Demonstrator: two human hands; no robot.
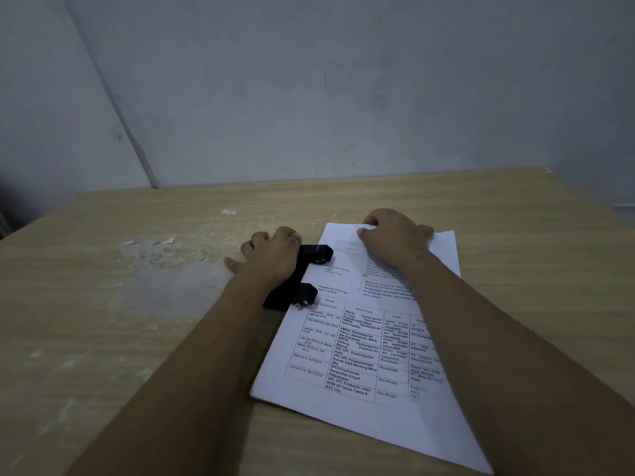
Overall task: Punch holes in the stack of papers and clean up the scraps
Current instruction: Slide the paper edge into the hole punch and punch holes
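A stack of white printed papers (347,352) lies on the wooden table (103,338), turned slightly clockwise. Its left long edge sits inside a black two-hole punch (309,269). My left hand (271,255) rests palm-down on top of the punch's lever, fingers curled over its far side, thumb spread out on the table. My right hand (391,235) presses on the far end of the papers, fingers curled at the top edge. Most of the punch is hidden under my left hand.
Small white paper scraps (229,211) and a few more bits (168,240) lie on the table's far left part, over a worn pale patch (165,269). A grey wall (309,97) rises right behind the table's far edge.
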